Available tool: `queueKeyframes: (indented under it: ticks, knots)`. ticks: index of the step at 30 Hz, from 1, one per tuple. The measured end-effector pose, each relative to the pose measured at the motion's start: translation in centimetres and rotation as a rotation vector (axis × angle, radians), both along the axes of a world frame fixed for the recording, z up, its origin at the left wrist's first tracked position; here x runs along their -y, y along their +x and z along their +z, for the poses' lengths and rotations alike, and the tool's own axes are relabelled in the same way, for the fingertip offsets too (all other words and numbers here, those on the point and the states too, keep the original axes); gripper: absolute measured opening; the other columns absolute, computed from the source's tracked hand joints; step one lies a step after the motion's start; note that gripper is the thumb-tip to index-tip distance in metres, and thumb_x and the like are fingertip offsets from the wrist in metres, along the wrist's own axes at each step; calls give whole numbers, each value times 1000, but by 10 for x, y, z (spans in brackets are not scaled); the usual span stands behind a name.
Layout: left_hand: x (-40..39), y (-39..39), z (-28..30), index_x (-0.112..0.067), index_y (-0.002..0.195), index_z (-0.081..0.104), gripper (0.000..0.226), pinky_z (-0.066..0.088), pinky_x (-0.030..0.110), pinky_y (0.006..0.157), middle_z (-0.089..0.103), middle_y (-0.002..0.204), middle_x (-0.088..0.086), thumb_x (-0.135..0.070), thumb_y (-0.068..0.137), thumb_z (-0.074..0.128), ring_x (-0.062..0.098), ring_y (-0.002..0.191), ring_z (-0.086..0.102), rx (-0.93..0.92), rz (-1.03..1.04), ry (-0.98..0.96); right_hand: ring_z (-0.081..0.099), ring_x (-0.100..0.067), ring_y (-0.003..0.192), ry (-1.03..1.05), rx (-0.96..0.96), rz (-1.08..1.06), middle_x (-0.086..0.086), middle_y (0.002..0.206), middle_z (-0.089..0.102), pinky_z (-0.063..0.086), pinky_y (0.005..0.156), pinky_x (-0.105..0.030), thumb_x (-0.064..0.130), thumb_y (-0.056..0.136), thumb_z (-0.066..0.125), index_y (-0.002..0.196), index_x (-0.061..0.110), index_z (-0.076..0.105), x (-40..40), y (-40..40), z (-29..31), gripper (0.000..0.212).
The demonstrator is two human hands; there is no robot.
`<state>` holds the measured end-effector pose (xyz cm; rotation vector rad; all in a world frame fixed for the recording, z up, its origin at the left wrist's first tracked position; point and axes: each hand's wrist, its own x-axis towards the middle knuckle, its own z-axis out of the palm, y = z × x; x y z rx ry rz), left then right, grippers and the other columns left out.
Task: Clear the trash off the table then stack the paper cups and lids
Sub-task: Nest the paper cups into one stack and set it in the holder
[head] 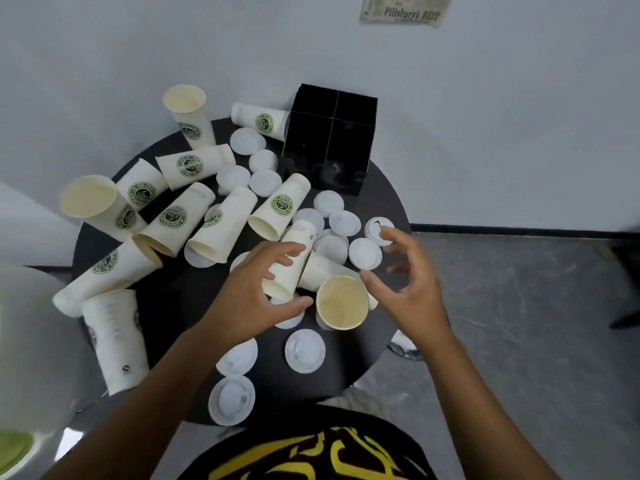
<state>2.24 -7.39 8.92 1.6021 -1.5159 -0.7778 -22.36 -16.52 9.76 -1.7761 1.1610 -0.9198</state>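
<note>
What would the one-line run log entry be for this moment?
phase: cup stacking | left hand: grips lying white paper cup | right hand: open beside cup | white plastic lids: scattered on round black table

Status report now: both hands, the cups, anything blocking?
Left hand gripping a lying white paper cup. Right hand open, hovering beside another open-mouthed paper cup. Cups unstacked. White plastic lids scattered on round black table.

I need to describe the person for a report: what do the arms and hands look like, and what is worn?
Both forearms are bare, with no sleeves, gloves or watch in view. The left hand has a thin ring on one finger; the right hand shows none. Below, a black shirt with yellow print.
</note>
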Motion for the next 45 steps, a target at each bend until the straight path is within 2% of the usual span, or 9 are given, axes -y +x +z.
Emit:
queueKeyframes:
  ticks: [4,8,15,25,28,31,36,40,45]
  knots:
    - [-9,-21,-2,-33,140,54,82,49,20,91,58,136,-16,-28,70,97,9,123,58,9,25,2,55,-18,122,-12,2,84,14,139,53,53,92,-41,21,80,87,139,28,53,-7,-1,1,69]
    - [-19,-50,-19,-37,143,48,92,46,18,89,55,137,-21,-31,66,98,6,126,55,-10,86,46,51,-14,125,7,-73,237,12,141,48,51,94,-32,30,73,90,141,37,47,-6,-12,-11,81]
    - [-21,-90,-54,-42,149,28,113,33,3,104,39,148,-26,-35,63,100,-13,138,36,37,144,96,46,-9,131,83,-88,364,17,146,40,45,96,-15,34,72,91,149,36,36,-4,-46,-24,95]
    - [-5,-100,-74,-23,155,33,112,36,19,113,41,153,-15,-47,64,94,1,143,39,118,191,82,43,-9,133,96,-72,411,23,143,39,43,96,-12,35,72,89,147,45,34,-4,-60,-20,93]
    - [-1,-100,-78,-25,147,39,105,41,20,110,48,143,-15,-51,61,93,-6,132,45,96,203,108,42,-8,134,114,-79,408,21,144,39,44,96,-12,36,71,89,147,47,33,-4,-61,-23,94]
    - [-2,-102,-74,-32,139,39,99,39,4,99,50,132,-23,-61,57,86,-12,123,47,87,223,95,43,-8,133,121,-88,404,19,145,40,43,96,-12,37,72,88,147,45,34,-5,-61,-25,94]
    - [-27,-93,-51,-40,140,37,97,39,5,97,45,134,-35,-56,58,87,-14,125,47,80,297,46,46,-7,130,126,-75,420,21,144,42,47,97,-21,46,71,84,144,50,34,-13,-53,-24,89]
    - [-71,-70,-14,-39,141,41,99,45,12,102,49,138,-30,-48,59,95,-3,128,53,71,421,-21,49,-5,127,113,-47,471,27,144,44,49,98,-30,37,73,87,142,51,35,-22,-26,-20,87]
    - [-141,-25,29,-45,136,41,101,39,1,97,50,134,-38,-48,54,100,-10,126,52,60,653,-102,52,-10,126,101,-8,594,21,145,48,50,100,-37,32,72,89,142,46,39,-51,33,-14,87]
